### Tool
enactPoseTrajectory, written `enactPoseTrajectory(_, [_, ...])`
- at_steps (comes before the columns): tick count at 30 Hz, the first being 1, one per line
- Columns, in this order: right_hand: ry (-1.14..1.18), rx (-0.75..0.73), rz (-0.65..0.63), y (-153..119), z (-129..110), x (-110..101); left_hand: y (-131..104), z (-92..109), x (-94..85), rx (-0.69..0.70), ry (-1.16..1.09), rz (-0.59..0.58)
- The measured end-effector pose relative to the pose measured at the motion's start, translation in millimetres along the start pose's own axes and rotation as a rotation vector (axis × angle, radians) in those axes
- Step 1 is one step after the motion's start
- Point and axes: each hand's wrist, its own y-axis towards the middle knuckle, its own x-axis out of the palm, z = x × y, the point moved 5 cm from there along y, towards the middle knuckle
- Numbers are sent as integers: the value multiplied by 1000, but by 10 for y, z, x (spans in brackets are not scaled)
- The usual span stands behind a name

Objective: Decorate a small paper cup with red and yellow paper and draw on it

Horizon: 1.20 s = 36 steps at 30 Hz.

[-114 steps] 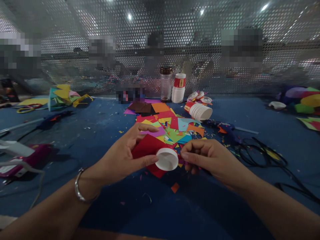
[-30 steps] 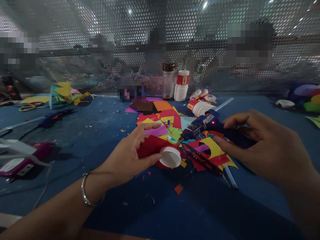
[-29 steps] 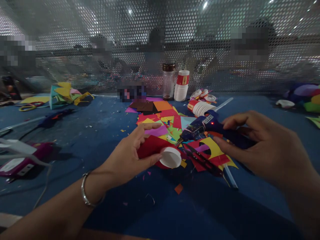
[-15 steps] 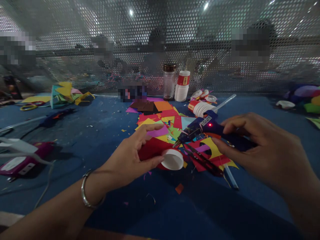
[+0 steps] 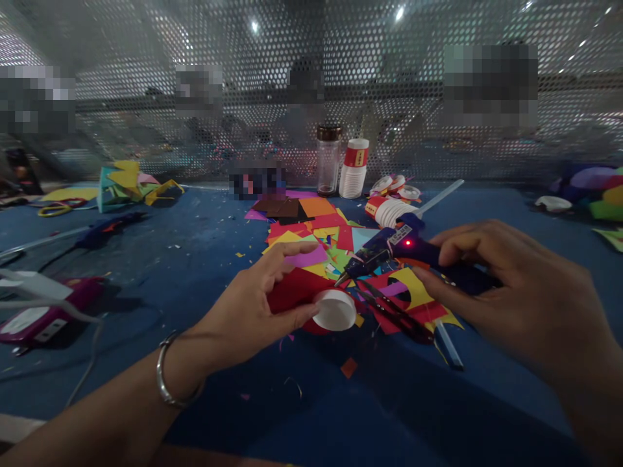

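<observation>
Perforated metal screen fills the whole back; small bright lights show on it, dim blurred shapes behind. Blue table in front, worn, specked with trimmings. Paper pile mid-table: brown, orange, red, yellow, purple, green sheets and offcuts. Right hand closed round the handle of a dark blue glue gun, red light lit. Left hand grasping a white cup piece, thumb on its edge, index finger lifted; piece is front-centre, opening toward camera. Red paper lies behind it. Nozzle just beside the piece's upper rim; contact can't be told. Magenta power strip far left, second glue gun beyond it. Scissors right of the piece, on paper. Clear jar upright by the screen, cup stack beside it. Orange scrap nearer the camera.
</observation>
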Motion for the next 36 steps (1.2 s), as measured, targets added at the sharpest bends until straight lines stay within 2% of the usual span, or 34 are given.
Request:
enactPoseTrajectory(19, [0,12,21,-11,10,-25,17,20,2,-19,-49,1])
enactPoseTrajectory(24, [-7,-5,33,-3,5,-30,25,28,-12,23,-12,17])
enactPoseTrajectory(32, [-5,21,36,-7,26,-25,12,1,-46,24,-19,9])
enactPoseTrajectory(36, [-24,76,-4,2,14,-21,18,11,-56,8,-34,8])
